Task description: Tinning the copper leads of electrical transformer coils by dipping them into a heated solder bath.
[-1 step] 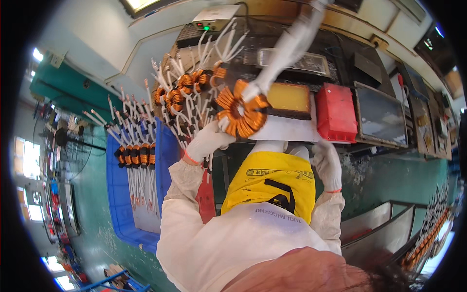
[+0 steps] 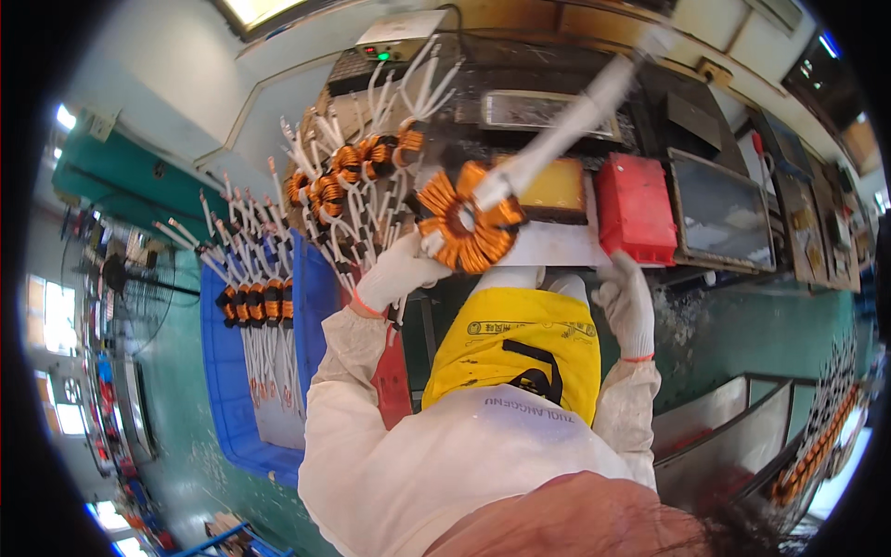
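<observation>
My gloved left hand (image 2: 406, 267) is closed on the lower left side of a ring-shaped copper coil (image 2: 484, 243), holding it up over the near edge of the bench. Thick white sleeved leads (image 2: 566, 130) slant from the coil toward the upper right, blurred at their far end. Part of my left fingers is hidden by the coil. My gloved right hand (image 2: 627, 308) hangs apart from it, just below a red plastic bin (image 2: 637, 209). Its fingers are loosely bent with the thumb away from them, and nothing shows in them.
More coils (image 2: 345, 165) with upright white leads stand on the bench at left. A blue crate (image 2: 223, 390) beside me holds a row of coils. Behind the held coil lies a tray of yellow material (image 2: 554, 190). A dark framed plate (image 2: 722, 212) sits right of the bin.
The coil in my left hand has shifted a little right, and its leads have swung over to the right. My right hand has risen slightly toward the bin's lower edge.
</observation>
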